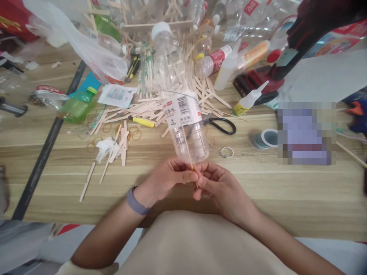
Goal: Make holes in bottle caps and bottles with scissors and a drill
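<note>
A clear plastic water bottle with a white label and white cap points away from me, its base close to my fingers. Around it, above the label, runs a thin green string. A thin wooden stick lies along the bottle's lower part. My left hand pinches this stick near its lower end. Just beside it, my right hand is closed at the same end, with thumb and fingertips pressed together. The fingers hide the stick's tip. Black-handled scissors lie right of the bottle, their blades partly behind it.
Left of the bottle lie loose craft sticks, rubber bands and a yellow cutter. A green bottle lies farther left. To the right are a glue bottle, a string spool and a power drill. More bottles crowd the back.
</note>
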A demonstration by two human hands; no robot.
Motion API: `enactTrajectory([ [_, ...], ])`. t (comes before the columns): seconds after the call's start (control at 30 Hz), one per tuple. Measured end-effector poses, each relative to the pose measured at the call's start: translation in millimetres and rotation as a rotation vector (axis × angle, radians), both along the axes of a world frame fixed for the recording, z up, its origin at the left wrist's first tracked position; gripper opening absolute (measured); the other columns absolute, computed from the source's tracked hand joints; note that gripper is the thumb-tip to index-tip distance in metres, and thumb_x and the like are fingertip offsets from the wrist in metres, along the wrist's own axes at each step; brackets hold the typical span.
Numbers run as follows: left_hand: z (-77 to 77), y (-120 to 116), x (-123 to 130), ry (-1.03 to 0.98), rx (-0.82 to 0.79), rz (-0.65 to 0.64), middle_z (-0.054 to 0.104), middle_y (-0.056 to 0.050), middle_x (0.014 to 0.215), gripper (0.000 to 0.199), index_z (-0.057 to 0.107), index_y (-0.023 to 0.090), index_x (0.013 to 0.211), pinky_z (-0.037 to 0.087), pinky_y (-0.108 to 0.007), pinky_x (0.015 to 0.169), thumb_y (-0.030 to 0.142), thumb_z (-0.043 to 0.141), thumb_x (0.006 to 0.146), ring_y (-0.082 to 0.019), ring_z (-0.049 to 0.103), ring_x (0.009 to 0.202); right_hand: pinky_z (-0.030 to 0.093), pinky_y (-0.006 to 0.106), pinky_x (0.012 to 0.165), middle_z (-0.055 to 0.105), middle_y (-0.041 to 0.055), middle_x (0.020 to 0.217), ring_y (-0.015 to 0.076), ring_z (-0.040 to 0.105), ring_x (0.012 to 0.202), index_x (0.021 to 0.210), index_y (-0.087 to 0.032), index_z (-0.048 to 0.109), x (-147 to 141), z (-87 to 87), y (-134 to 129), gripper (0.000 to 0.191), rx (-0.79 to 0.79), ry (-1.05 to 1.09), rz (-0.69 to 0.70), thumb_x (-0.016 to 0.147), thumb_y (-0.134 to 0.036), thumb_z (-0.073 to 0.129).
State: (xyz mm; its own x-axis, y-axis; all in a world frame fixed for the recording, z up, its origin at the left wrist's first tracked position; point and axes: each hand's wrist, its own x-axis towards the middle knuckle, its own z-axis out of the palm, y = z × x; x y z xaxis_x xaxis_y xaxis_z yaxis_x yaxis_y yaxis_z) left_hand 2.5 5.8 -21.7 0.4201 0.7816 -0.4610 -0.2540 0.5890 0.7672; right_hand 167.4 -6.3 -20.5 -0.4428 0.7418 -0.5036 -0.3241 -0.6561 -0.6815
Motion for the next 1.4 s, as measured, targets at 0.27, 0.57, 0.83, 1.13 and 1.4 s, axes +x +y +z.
enactTrajectory([
  [0.27,-4.2,-1,4,-0.021,-0.068,-0.021,0.057,0.005,0.057,0.035,0.063,0.017,0.066,0.027,-0.020,0.050,0.044,0.085,0.063,-0.007,0.049,0.053,0.038,0.019,0.046,0.057,-0.0052,0.054,0.0060,0.045,0.047,0.073,-0.018,0.069,-2,3.9,2,0.025,0.061,-0.200,-0.071,0.065,-0.036,0.085],
  [0.57,-5.9,-4,7,-0.079,-0.114,-0.058,0.062,0.001,0.066,0.039,0.058,0.017,0.073,0.024,-0.018,0.046,0.047,0.082,0.069,-0.010,0.058,0.060,0.029,0.019,0.044,0.048,-0.0056,0.053,0.0068,0.034,0.048,0.071,-0.018,0.064,-4,-6.4,1,0.030,0.049,-0.102,-0.045,0.072,-0.044,0.079],
  [0.83,4.9,-3,12,-0.056,-0.098,0.097,0.046,0.007,0.058,0.040,0.059,0.017,0.071,0.023,-0.018,0.044,0.047,0.084,0.066,-0.004,0.031,0.047,0.023,0.015,0.041,0.034,-0.0090,0.052,0.0038,0.024,0.044,0.071,-0.019,0.062,10,-12.4,-6,0.027,-0.046,0.328,0.063,0.075,-0.038,0.081],
  [1.13,6.0,-11,15,0.205,0.099,0.103,0.051,0.005,0.057,0.028,0.060,0.016,0.071,0.025,-0.021,0.046,0.040,0.067,0.083,-0.005,0.034,0.047,0.012,0.016,0.025,0.025,-0.0117,0.034,0.0047,0.016,0.027,0.057,-0.019,0.058,24,-16.8,2,0.039,-0.146,0.170,0.323,0.086,-0.045,0.058],
  [1.4,8.0,-20,16,0.204,-0.048,0.015,0.057,0.004,0.062,0.024,0.057,0.017,0.074,0.029,-0.021,0.045,0.038,0.068,0.079,-0.006,0.041,0.048,0.018,0.022,0.034,0.038,-0.0063,0.037,0.0066,0.030,0.035,0.052,-0.019,0.067,38,11.4,34,0.031,0.402,-0.597,0.698,0.078,-0.035,0.069],
])
